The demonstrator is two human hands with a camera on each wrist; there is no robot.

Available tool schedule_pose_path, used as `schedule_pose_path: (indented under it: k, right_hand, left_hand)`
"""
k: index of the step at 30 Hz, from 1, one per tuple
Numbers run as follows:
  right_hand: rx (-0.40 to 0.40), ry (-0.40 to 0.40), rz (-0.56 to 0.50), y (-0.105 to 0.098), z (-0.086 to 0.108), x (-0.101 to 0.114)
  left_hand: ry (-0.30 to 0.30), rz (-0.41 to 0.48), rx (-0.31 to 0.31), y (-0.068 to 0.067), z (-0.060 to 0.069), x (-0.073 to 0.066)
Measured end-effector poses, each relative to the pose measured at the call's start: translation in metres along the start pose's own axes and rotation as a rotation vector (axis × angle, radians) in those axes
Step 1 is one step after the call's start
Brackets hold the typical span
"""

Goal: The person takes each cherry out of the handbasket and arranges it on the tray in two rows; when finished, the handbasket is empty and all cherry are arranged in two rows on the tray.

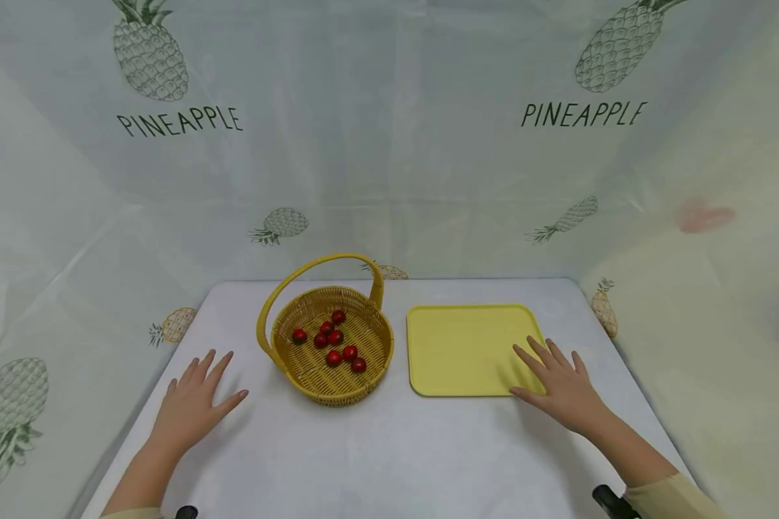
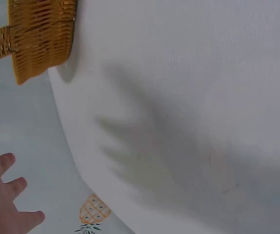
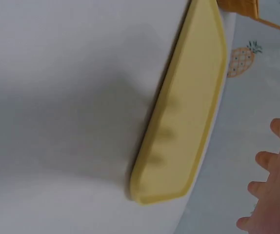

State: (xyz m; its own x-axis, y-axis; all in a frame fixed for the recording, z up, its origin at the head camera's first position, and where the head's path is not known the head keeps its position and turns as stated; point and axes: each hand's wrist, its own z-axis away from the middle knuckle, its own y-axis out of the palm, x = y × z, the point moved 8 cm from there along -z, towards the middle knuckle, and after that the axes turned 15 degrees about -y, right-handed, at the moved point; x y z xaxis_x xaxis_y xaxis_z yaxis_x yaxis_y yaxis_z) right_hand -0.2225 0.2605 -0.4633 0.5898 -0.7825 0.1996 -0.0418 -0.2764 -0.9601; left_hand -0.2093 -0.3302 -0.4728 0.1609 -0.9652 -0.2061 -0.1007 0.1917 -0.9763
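Beyond and to the right of the left hand [image 1: 191, 404] stands a round basket [image 1: 334, 397] of tight, yellow-brown wickerwork, its ribbed wall flaring to the rim and a tall woven handle [image 1: 262, 321] arching up, the near end of that arch on the left hand's side. Just to the left of the right hand [image 1: 566, 389] and reaching under its fingers lies a flat yellow tray [image 1: 464, 349], smooth and matt, rectangular with rounded corners and a low raised lip. Beneath both hands spreads a pale, faintly textured bench [image 1: 370, 458]; beyond them hangs a pale, creased sheet [image 1: 467, 169] printed with pineapples.

The basket holds eight small, glossy red balls [image 1: 335, 336], probably small fruit, though they are too small here to be sure; most cluster mid-floor, with one nearer the left hand. The tray's floor is bare.

Both hands have their fingers fanned and fairly straight, gripping nothing. They hover with shadows beneath: the left's on the bench, the right's partly across the tray.
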Motion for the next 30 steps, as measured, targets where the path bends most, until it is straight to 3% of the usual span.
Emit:
schedule_pose_path:
  k: [7,17,23,30]
  right_hand:
    - [0.011,-0.036,-0.058,0.001,-0.012,0.016]
    - [0.001,-0.118,-0.110,0.001,-0.038,0.038]
    - [-0.015,-0.172,-0.190,0.000,-0.052,0.055]
    - [0.029,-0.177,-0.302,0.004,-0.069,0.071]
  left_hand:
    - [-0.015,0.054,0.049,0.008,0.006,-0.011]
    - [-0.043,0.221,0.122,0.022,0.008,-0.028]
    - [-0.080,0.357,0.188,0.032,0.009,-0.035]
    - [-0.142,0.535,0.275,0.042,0.005,-0.042]
